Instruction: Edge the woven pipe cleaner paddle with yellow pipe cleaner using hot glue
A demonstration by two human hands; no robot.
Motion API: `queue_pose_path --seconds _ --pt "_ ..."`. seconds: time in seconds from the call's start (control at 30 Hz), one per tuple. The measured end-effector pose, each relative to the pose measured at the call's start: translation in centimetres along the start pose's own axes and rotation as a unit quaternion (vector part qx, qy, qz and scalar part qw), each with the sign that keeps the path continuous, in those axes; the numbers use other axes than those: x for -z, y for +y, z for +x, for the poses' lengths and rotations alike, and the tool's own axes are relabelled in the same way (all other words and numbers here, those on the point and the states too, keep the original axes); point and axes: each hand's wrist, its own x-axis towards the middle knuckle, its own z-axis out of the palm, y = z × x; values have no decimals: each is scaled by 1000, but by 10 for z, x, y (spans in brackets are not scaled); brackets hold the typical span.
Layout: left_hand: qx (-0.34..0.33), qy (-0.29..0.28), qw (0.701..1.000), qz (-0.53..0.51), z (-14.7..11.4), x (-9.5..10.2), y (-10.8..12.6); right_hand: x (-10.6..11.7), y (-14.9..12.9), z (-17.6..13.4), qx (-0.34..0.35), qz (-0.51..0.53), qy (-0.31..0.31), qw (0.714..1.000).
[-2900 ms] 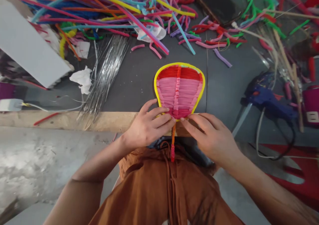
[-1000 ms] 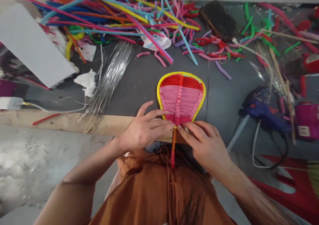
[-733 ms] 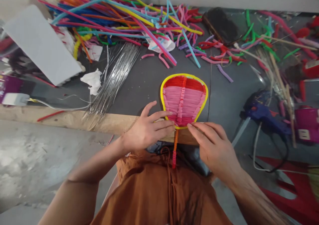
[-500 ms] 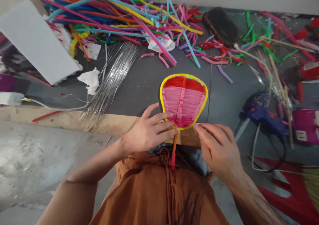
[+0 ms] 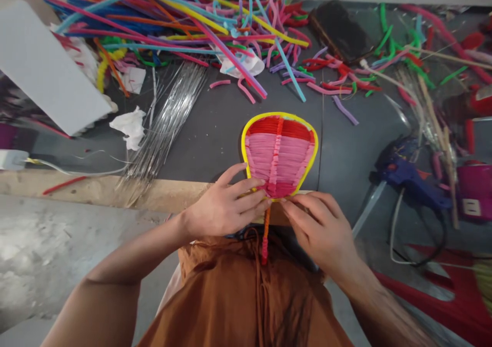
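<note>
A fan-shaped piece made of pipe cleaners (image 5: 279, 155) lies near the table's front edge, with a yellow rim, a red top band, pink rows and a central rib. Its orange and pink stem (image 5: 266, 229) hangs down over my lap. My left hand (image 5: 226, 206) grips the lower left rim, its fingers lying across the front; what is beneath them is hidden. With closed fingertips, my right hand (image 5: 317, 221) pinches the bottom rim just right of the stem. Whether a loose end is between those fingertips I cannot tell.
Loose pipe cleaners (image 5: 154, 24) are heaped at the back left, beside a bundle of silvery wires (image 5: 172, 116). A blue glue gun (image 5: 411, 178) lies at right with its cable. A dark phone (image 5: 340, 32) and a white box (image 5: 48, 70) are further back.
My right hand has moved left along the lower rim, from its right corner to beside the stem. My left hand keeps its place on the fan. The whole view has shifted slightly.
</note>
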Motion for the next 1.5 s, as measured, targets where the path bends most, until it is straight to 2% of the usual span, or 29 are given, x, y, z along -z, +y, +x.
queue_pose_path --seconds 0.37,0.63,0.73,0.83,0.93,1.07,1.17,1.3,1.5 --pt "34 -18 999 -27 1 -1 -1 -3 0 -2 39 -46 -62 996" --pt "43 -29 998 -40 -2 -1 -1 -1 -3 1 18 -48 -71 996" --pt "44 -31 998 -44 -5 -3 -1 5 5 -6 -10 -15 -19 1000" --pt "46 -30 997 -46 -8 -5 -2 15 14 -16 -102 -20 72 992" --pt "55 -14 997 -44 -9 -6 -1 17 11 -21 -141 -9 89 986" --pt "74 -21 996 -46 -10 -4 0 5 -5 -16 -66 41 49 996" --pt "97 -12 994 -46 -11 -4 1 -7 -12 -8 -20 26 33 999" --pt "123 -6 992 -39 -11 -6 3 -14 -13 -1 -4 1 11 1000" --pt "142 -1 989 -42 -9 -2 4 -11 -14 3 10 -19 -29 999"
